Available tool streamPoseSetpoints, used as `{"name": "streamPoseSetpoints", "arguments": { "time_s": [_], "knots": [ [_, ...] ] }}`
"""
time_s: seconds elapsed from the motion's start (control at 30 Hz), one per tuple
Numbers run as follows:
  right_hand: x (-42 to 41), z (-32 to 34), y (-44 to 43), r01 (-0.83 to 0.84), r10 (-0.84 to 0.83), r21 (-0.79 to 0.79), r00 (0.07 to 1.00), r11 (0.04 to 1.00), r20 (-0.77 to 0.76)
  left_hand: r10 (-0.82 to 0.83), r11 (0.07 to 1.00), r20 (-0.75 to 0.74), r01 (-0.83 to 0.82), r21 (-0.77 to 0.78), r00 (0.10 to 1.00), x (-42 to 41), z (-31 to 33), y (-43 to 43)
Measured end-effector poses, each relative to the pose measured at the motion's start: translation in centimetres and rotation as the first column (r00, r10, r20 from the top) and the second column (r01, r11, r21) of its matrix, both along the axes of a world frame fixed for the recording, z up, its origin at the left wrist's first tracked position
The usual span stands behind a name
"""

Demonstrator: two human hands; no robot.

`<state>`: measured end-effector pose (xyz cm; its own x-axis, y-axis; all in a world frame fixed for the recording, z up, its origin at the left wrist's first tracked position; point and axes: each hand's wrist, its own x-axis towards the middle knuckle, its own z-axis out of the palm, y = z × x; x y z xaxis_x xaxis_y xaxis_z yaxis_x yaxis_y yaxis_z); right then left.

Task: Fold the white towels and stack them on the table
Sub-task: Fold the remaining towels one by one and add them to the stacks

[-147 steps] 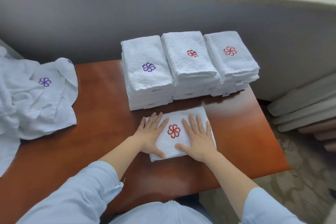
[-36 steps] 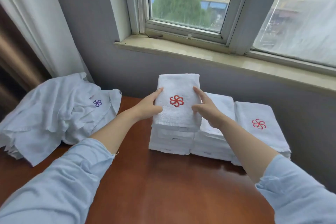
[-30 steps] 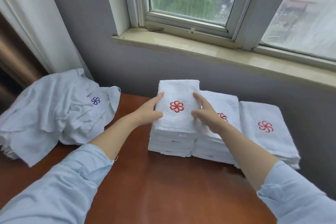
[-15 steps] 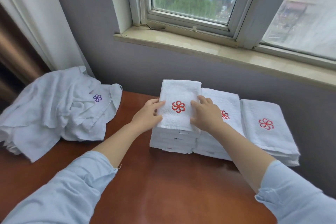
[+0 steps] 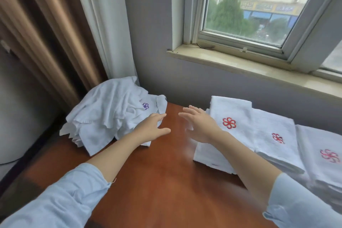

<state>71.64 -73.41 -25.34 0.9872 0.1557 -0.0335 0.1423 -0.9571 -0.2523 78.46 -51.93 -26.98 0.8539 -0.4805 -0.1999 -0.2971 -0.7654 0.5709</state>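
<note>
Both hands are stretched out over the table [image 5: 166, 181] with straight, relaxed fingers and hold nothing; the left hand [image 5: 151, 127] lies palm down at the near right edge of the heap of unfolded white towels [image 5: 111, 113], its fingertips right at the cloth, though whether they touch it cannot be told; the right hand [image 5: 199, 126] hovers with fingers spread, slightly blurred, just beside the left edge of the nearest folded stack [image 5: 238, 109]; the two hands are near each other but apart, with bare reddish-brown wood between them; the heap sits at the far left corner of the table against the grey wall, a purple flower emblem [image 5: 145, 106] showing on its top towel; three stacks of folded towels stand side by side along the right, the first bearing a red emblem [image 5: 229, 122] on top, the middle stack [image 5: 273, 127] and the right stack [image 5: 318, 140] each with a red emblem too; light blue sleeves [image 5: 61, 201] cover both forearms partway; behind, a stone window sill [image 5: 240, 63] runs under the window [image 5: 249, 5]; brown and white curtains [image 5: 46, 33] hang at left.
</note>
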Motion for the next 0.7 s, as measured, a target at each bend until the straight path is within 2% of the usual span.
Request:
{"name": "streamPoseSetpoints", "arguments": {
  "time_s": [0.37, 0.5, 0.7],
  "knots": [
    [14.2, -1.1, 15.5, -0.033, 0.033, 0.018, 0.999, 0.999, -0.022, 0.078, 0.993, 0.005, -0.078, 0.09, 0.997, 12.9, 0.4, 16.4],
    [19.3, -1.7, 19.3, -0.046, 0.046, 0.004, 0.997, 0.999, -0.053, 0.091, 0.99, 0.005, -0.091, 0.108, 0.996, 17.1, -0.6, 20.0],
    [26.0, -3.8, 22.4, -0.053, 0.052, -0.007, 0.995, 0.999, -0.081, 0.108, 0.966, 0.051, -0.117, 0.229, 0.993, 23.2, -3.1, 22.6]
  ]
}}
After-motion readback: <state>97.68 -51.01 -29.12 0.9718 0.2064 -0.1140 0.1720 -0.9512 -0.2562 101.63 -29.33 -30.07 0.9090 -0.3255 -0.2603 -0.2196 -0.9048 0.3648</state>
